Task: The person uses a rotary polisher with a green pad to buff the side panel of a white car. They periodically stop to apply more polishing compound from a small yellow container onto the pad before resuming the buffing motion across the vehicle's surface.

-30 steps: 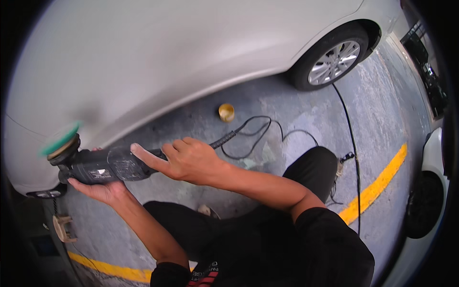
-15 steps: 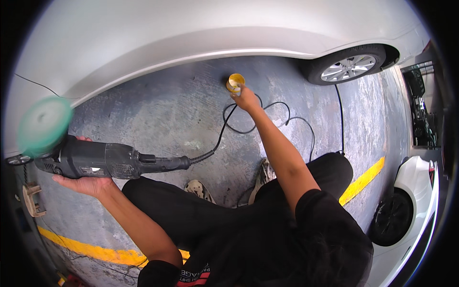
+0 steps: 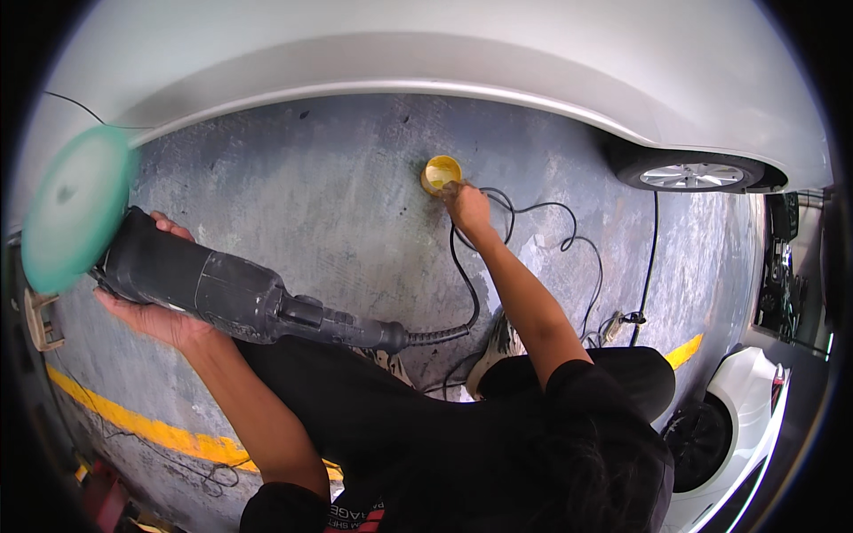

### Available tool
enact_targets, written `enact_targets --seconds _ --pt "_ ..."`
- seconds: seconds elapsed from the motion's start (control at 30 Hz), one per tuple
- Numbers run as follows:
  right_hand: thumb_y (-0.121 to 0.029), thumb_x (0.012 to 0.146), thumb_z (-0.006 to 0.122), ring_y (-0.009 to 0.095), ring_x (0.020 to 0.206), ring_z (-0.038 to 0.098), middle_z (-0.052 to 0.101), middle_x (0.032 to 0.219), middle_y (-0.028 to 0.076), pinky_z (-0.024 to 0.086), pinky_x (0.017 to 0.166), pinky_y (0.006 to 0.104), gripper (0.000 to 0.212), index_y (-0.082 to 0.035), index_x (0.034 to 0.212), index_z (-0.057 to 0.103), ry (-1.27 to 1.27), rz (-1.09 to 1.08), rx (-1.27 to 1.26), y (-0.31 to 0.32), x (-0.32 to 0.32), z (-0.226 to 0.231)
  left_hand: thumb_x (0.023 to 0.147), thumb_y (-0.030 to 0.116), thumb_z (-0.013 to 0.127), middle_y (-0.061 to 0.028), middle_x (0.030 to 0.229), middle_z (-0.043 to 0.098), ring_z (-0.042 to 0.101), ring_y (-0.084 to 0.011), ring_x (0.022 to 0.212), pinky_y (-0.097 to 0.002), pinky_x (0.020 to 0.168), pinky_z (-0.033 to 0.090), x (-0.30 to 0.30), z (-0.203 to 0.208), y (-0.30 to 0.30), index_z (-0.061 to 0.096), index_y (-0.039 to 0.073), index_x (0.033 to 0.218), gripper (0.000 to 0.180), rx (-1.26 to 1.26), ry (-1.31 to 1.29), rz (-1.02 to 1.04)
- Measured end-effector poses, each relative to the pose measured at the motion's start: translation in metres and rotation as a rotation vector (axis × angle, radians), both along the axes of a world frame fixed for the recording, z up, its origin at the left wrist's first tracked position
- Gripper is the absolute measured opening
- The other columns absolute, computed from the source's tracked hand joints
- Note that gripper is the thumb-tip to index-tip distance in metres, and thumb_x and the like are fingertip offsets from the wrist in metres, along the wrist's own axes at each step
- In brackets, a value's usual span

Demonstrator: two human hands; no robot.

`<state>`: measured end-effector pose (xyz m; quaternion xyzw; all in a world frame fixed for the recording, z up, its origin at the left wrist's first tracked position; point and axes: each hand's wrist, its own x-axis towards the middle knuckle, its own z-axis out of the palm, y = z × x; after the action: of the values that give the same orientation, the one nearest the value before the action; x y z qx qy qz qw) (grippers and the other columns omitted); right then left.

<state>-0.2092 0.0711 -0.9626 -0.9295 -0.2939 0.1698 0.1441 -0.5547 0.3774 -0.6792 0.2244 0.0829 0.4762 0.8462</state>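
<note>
My left hand (image 3: 160, 317) grips a black electric polisher (image 3: 204, 286) from below around its body, with the fingertips showing on the far side. The polisher's round green pad (image 3: 75, 209) faces up and to the left, near the side of the silver car (image 3: 426, 62). A small yellow tub (image 3: 430, 180) with pale paste inside is on the floor. At the tub's near rim is my right hand (image 3: 469, 211), its fingers curled together; whatever they may hold is hidden.
A black power cord (image 3: 471, 302) runs from the polisher and loops across the grey floor (image 3: 311, 195). The silver car's wheel (image 3: 693, 173) is at right, a white car (image 3: 729, 426) at lower right. A yellow line (image 3: 160, 431) marks the floor behind me.
The view has shifted. My right hand has drawn back from inside the tub to its near rim. The polisher has tilted, its handle end lower and farther right.
</note>
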Motion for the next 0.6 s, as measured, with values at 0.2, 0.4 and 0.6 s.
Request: enact_targets --seconds 0.2,0.4,0.6 --pt "-0.035 0.090 0.077 0.034 0.123 0.061 0.065 0.130 0.013 0.041 0.101 0.0564 0.055 -0.016 0.140 0.062 -0.068 0.060 0.003 0.006 -0.055 0.022 0.090 0.052 0.073 -0.0341 0.137 0.048 0.054 -0.0445 0.128 -0.0557 0.114 0.048 -0.005 -0.009 0.011 0.038 -0.006 0.150 0.091 0.046 0.022 -0.030" --pt "-0.032 0.088 0.078 0.031 0.135 0.050 0.063 0.131 0.009 0.032 0.114 0.0641 0.058 -0.016 0.141 0.060 -0.453 0.413 0.054 0.005 -0.045 0.022 0.095 0.062 0.060 -0.0314 0.131 0.057 0.060 -0.0437 0.118 -0.0538 0.103 0.055 -0.001 -0.001 0.003 0.047 -0.002 0.146 0.083 0.027 0.163 0.104" --pt "-0.034 0.091 0.074 0.031 0.138 0.048 0.064 0.131 0.007 0.025 0.120 0.0688 0.057 -0.015 0.143 0.059 -0.482 0.647 0.063 0.030 -0.026 0.032 0.095 0.063 0.059 -0.0309 0.131 0.057 0.062 -0.0441 0.117 -0.0555 0.101 0.056 0.000 0.003 0.003 0.048 -0.003 0.145 0.084 0.023 0.097 0.064"
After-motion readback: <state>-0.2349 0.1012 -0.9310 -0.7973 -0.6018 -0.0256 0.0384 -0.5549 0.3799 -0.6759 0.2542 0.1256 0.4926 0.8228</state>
